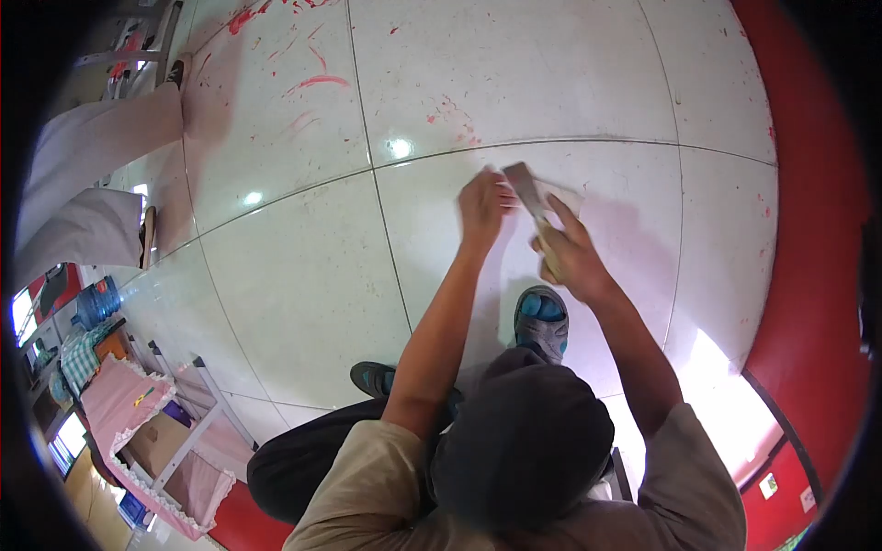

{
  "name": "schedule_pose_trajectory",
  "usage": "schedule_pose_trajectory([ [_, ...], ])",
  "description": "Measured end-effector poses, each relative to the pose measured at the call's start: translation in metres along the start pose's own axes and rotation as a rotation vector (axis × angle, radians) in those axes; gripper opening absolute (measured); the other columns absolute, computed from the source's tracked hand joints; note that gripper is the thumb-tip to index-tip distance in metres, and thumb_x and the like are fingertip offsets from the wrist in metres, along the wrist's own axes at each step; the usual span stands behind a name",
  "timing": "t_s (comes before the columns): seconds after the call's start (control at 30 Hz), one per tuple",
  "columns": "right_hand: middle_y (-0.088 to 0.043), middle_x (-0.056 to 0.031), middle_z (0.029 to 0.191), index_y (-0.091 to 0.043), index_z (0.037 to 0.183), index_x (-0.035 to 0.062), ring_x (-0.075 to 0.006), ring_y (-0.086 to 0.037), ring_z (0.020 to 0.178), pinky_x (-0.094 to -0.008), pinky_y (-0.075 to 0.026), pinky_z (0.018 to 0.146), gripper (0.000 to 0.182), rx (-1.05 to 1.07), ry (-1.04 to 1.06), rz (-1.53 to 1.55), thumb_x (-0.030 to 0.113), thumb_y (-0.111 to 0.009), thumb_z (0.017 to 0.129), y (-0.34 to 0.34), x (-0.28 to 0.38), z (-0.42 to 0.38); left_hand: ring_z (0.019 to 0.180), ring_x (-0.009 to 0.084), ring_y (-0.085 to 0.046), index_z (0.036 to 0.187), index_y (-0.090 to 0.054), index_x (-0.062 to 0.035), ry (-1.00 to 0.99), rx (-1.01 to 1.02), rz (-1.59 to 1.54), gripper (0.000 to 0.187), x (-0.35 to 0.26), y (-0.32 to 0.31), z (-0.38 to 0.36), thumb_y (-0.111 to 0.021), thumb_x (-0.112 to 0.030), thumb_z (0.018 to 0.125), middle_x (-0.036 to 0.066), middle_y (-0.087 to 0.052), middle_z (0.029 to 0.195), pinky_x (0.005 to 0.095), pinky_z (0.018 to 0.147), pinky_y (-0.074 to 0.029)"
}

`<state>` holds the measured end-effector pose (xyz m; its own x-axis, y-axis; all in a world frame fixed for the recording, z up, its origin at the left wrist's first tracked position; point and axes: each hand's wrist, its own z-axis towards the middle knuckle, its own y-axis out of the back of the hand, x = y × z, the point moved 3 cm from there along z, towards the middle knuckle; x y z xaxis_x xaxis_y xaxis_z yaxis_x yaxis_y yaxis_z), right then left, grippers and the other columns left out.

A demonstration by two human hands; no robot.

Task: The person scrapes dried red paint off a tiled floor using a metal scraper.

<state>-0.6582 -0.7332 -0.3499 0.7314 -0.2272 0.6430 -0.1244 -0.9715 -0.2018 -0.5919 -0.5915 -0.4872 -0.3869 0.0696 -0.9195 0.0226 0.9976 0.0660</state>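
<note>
My right hand [571,253] is closed around the pale handle of a putty knife [522,186]. Its metal blade points up and left, and my index finger reaches out beside it. My left hand [483,209] is slightly blurred, with its fingers curled at the left end of a thin whitish flat piece [562,195]. That piece lies behind the putty knife blade, and its exact kind is hard to make out. Both hands are above the tiled floor [514,101], in front of my sandalled foot [542,321].
Red smears [319,83] mark the tiles at upper left. Another person's trouser legs [110,151] are at the left. A ladder [216,399], a pink cloth-covered stand [119,395] and a blue water bottle [96,303] are at lower left. A red wall [813,275] runs along the right.
</note>
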Motion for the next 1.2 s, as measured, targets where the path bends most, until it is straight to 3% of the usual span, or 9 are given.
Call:
schedule_pose_trajectory([
  [0.1, -0.049, -0.0036, 0.077, -0.034, 0.140, 0.0086, -0.0070, -0.041, 0.046, -0.0210, -0.033, 0.039, 0.047, -0.173, 0.174, 0.041, 0.020, -0.046, 0.096, 0.066, -0.025, -0.026, 0.117, 0.0393, -0.048, 0.117, -0.053, 0.0066, -0.429, -0.576, 0.838, 0.034, 0.001, 0.072, -0.051, -0.049, -0.018, 0.093, 0.024, -0.054, 0.122, 0.0483, 0.099, -0.038],
  [0.2, -0.049, -0.0038, 0.077, -0.039, 0.133, 0.0047, -0.0066, -0.042, 0.046, -0.0226, -0.035, 0.039, 0.040, -0.367, 0.164, 0.098, 0.021, -0.046, 0.097, 0.125, -0.042, -0.041, 0.133, 0.0513, -0.023, 0.138, -0.033, 0.0058, 0.081, -0.690, 1.302, 0.064, 0.041, 0.078, -0.075, -0.055, -0.031, 0.089, 0.034, -0.025, 0.144, 0.0576, 0.108, -0.022],
  [0.4, -0.050, -0.0047, 0.078, -0.046, 0.123, 0.0027, -0.0081, -0.042, 0.046, -0.0238, -0.035, 0.039, 0.033, -0.627, 0.150, -0.029, 0.024, -0.044, 0.099, 0.145, -0.064, -0.052, 0.141, 0.0374, -0.019, 0.145, -0.032, -0.0122, -0.598, 0.269, 0.689, 0.067, -0.001, -0.011, -0.068, -0.055, -0.038, 0.088, 0.016, -0.024, 0.152, 0.0623, 0.110, -0.013],
  [0.5, -0.053, -0.0054, 0.079, -0.048, 0.122, 0.0028, -0.0084, -0.045, 0.048, -0.0235, -0.036, 0.040, 0.032, -0.671, 0.138, -0.109, 0.025, -0.043, 0.099, 0.151, -0.078, -0.051, 0.140, 0.0352, -0.022, 0.145, -0.033, -0.0180, -1.077, 0.847, 1.061, 0.065, 0.006, -0.031, -0.083, -0.055, -0.041, 0.088, 0.010, -0.023, 0.153, 0.0627, 0.109, -0.016],
  [0.7, -0.059, -0.0074, 0.081, -0.052, 0.128, 0.0054, -0.0109, -0.056, 0.054, -0.0276, -0.045, 0.043, 0.035, -0.607, 0.036, -0.526, 0.018, -0.048, 0.096, 0.145, -0.099, -0.057, 0.138, 0.0341, -0.026, 0.139, -0.042, -0.0158, -0.665, 0.332, 1.323, 0.058, -0.025, -0.017, -0.006, -0.059, -0.031, 0.086, 0.010, -0.032, 0.149, 0.0659, 0.104, -0.023],
  [0.8, -0.065, -0.0204, 0.078, -0.051, 0.130, 0.0112, -0.0358, -0.065, 0.067, -0.0473, -0.051, 0.061, 0.038, -0.573, 0.125, -0.901, 0.014, -0.049, 0.092, 0.116, -0.077, -0.072, 0.138, 0.0350, -0.027, 0.140, -0.040, -0.0156, -0.727, 0.284, 1.344, 0.056, -0.026, 0.029, 0.011, -0.056, -0.030, 0.088, 0.008, -0.030, 0.150, 0.0631, 0.106, -0.024],
  [0.93, -0.064, -0.0267, 0.089, -0.046, 0.134, 0.0116, -0.0455, -0.062, 0.084, -0.0542, -0.050, 0.075, 0.043, -0.488, 0.137, -1.102, 0.015, -0.045, 0.091, 0.098, -0.048, -0.017, 0.141, 0.0391, -0.018, 0.143, -0.026, 0.0028, -0.573, 0.129, 1.443, 0.072, -0.012, 0.102, 0.017, -0.054, -0.035, 0.089, 0.024, -0.019, 0.151, 0.0600, 0.110, -0.016],
  [1.03, -0.064, -0.0286, 0.091, -0.044, 0.135, 0.0115, -0.0468, -0.062, 0.088, -0.0537, -0.050, 0.080, 0.045, -0.435, 0.003, -1.216, 0.017, -0.044, 0.090, 0.091, -0.048, -0.018, 0.142, 0.0318, -0.019, 0.144, -0.030, -0.0044, -0.725, 0.421, 1.516, 0.064, -0.032, 0.146, 0.007, -0.055, -0.027, 0.089, 0.014, -0.020, 0.154, 0.0553, 0.112, -0.017],
  [1.2, -0.065, -0.0259, 0.092, -0.047, 0.132, 0.0084, -0.0465, -0.062, 0.086, -0.0544, -0.049, 0.081, 0.045, -0.342, -0.092, -1.321, 0.014, -0.046, 0.088, 0.080, -0.065, -0.043, 0.113, 0.0291, -0.057, 0.110, -0.060, -0.0032, -0.702, 0.863, 1.422, 0.033, -0.074, 0.226, -0.013, -0.052, 0.002, 0.078, 0.012, -0.052, 0.132, 0.0362, 0.089, -0.052],
])
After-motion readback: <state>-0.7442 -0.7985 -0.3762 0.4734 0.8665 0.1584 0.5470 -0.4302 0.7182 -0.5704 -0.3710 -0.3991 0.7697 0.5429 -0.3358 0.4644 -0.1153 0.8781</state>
